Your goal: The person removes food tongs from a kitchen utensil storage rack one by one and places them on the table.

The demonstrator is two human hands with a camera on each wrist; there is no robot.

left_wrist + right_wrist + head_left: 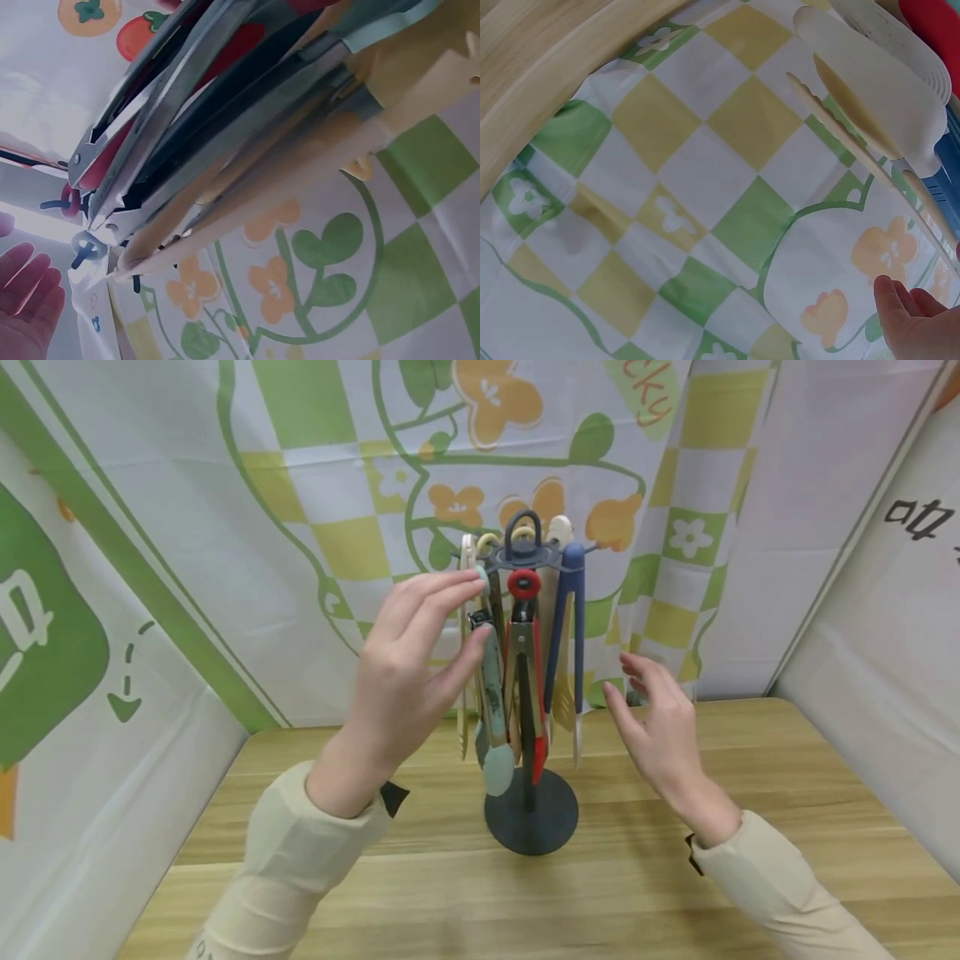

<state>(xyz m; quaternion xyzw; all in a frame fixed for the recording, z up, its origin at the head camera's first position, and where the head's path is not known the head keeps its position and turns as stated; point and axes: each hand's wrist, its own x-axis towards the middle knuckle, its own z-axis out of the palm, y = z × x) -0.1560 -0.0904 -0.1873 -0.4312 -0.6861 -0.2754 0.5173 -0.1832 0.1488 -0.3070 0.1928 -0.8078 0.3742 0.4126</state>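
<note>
A dark rotary-style utensil rack (531, 818) stands upright on the wooden table, with several tongs hanging around its top. My left hand (408, 647) is raised at the rack's left side, thumb and fingers spread apart beside the upper end of the mint-green tongs (498, 770). In the left wrist view a gap shows between those fingers (30, 304) and the hanging tools. Red tongs (539, 758) hang at the front, blue-handled tongs (573, 564) on the right. My right hand (666, 731) hovers right of the rack, fingers loosely bent and holding nothing.
The wooden table (420, 893) reaches to a patterned cloth backdrop (345, 547) close behind the rack. White printed panels close in the left and right sides. Pale tong heads (877, 90) hang in the right wrist view.
</note>
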